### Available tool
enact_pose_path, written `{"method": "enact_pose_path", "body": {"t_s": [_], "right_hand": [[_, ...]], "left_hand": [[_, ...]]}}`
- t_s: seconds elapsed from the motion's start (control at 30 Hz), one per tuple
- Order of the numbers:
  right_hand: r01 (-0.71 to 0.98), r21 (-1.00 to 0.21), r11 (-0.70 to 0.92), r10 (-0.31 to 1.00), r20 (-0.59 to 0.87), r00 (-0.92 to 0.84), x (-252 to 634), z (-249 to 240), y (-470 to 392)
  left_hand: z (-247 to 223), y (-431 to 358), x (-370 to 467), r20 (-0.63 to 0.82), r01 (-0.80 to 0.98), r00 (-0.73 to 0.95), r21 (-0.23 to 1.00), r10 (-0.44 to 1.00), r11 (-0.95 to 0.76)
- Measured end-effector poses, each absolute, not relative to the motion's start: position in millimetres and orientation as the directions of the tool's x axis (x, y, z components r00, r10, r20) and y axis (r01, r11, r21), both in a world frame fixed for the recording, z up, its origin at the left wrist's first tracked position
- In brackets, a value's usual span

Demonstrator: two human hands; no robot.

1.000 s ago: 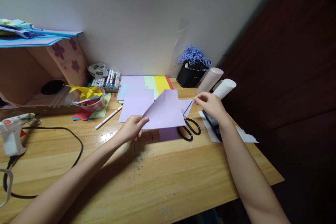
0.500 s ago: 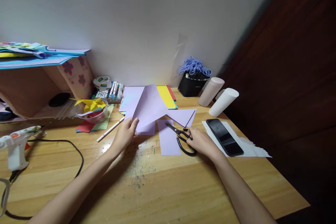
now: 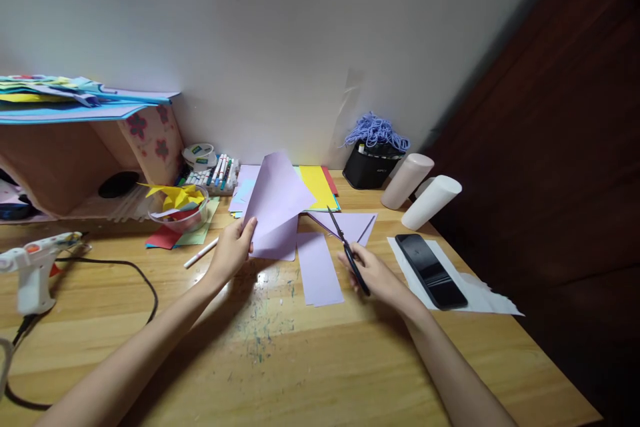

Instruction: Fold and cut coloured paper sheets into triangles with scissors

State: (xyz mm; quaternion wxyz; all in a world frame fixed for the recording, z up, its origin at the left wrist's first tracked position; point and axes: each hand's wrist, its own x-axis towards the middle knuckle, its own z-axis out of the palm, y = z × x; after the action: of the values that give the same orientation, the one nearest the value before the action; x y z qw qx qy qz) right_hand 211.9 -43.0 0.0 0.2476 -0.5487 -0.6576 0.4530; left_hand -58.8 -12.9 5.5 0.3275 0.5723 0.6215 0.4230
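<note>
My left hand (image 3: 235,247) pinches the lower left edge of a lilac paper sheet (image 3: 280,197), which tilts up off the table and curls a little. In my right hand (image 3: 367,270) is a pair of black-handled scissors (image 3: 345,240), turned edge-on with the blades together and pointing away to the upper left. Below the blades lies a rectangular lilac paper piece (image 3: 320,270), with another edge showing under it. Lilac triangular paper (image 3: 350,223) rests just beyond the scissors.
A phone (image 3: 430,270) lies on white tissue at the right, near two white cylinders (image 3: 433,202). Behind stand a black holder (image 3: 370,170) with blue yarn and a yellow sheet (image 3: 320,187). Leftward are a marker (image 3: 200,253), a tub (image 3: 180,213) of paper scraps and a corded glue gun (image 3: 37,273).
The scissors have turned from lying flat with handles apart to edge-on with blades together. The held sheet has shifted slightly left with my left hand. The view has moved a little.
</note>
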Motion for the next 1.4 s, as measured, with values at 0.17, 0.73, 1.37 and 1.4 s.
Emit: {"method": "enact_pose_path", "body": {"t_s": [0.17, 0.73, 1.37, 1.4], "right_hand": [[0.09, -0.976, -0.199, 0.721, -0.208, -0.661, 191.4, -2.1, -64.8], [0.042, -0.98, -0.195, 0.788, -0.183, -0.589, 179.2, -6.3, -66.1], [0.063, -0.977, -0.201, 0.789, -0.2, -0.581, 180.0, -4.0, -65.9], [0.063, -0.977, -0.204, 0.79, -0.202, -0.579, 180.0, -4.3, -65.9]], "left_hand": [[15.9, -18.7, -55.4, 0.104, 0.431, -0.124, 0.902, 0.987, -0.041], [35.2, -35.5, -42.6, 0.023, 0.488, 0.095, 0.87, 0.995, -0.067], [31.4, -31.8, -44.1, 0.027, 0.487, 0.099, 0.871, 0.995, -0.072], [31.4, -31.7, -44.1, 0.021, 0.484, 0.1, 0.872, 0.995, -0.068]]}}
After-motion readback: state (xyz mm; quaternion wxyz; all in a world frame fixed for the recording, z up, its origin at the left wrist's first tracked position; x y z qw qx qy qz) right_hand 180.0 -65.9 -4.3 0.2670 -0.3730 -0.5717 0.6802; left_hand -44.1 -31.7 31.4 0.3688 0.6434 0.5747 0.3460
